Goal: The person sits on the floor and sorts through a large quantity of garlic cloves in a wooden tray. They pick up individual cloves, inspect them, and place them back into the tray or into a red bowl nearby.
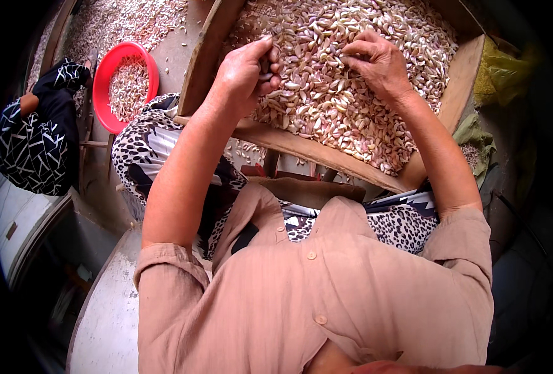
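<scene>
A wooden-sided tray (326,156) is heaped with garlic cloves (332,106), many with pinkish-white skins. Over its left part is my left hand (248,71), its fingers curled in toward the palm and the thumb on top; what lies inside the curl is mostly hidden. My right hand (379,65) hovers above the middle of the heap, thumb and forefinger brought together in a pinch. Whatever sits between those fingertips is too small to tell from the cloves behind it. The two hands are apart from each other.
At the left, a red plastic basin (154,81) holds more cloves. Loose cloves (127,22) cover the floor at the back left. Another person in dark patterned clothing (36,143) is at the far left. A yellow-green sack (504,71) lies right of the tray.
</scene>
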A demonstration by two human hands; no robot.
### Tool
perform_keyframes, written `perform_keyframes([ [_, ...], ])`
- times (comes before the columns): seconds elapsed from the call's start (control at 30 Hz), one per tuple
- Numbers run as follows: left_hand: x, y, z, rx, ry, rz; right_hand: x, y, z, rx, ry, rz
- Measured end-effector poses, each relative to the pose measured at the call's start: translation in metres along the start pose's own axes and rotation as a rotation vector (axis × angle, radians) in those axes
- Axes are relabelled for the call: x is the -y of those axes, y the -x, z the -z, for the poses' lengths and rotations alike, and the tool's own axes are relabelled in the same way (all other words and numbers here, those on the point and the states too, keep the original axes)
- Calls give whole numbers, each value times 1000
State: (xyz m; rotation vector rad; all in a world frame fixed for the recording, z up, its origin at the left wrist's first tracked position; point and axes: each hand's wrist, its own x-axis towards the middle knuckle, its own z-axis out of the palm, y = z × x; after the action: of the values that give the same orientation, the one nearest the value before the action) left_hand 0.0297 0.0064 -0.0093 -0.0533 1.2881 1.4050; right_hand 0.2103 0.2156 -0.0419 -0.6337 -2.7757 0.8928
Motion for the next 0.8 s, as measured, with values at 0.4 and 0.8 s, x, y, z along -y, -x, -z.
perform_keyframes([
  [0.4,-13,7,24,-66,129,-141,3,9,30,94,-114,21],
  [0.8,-13,-1,48,103,97,-91,2,13,36,410,-107,76],
])
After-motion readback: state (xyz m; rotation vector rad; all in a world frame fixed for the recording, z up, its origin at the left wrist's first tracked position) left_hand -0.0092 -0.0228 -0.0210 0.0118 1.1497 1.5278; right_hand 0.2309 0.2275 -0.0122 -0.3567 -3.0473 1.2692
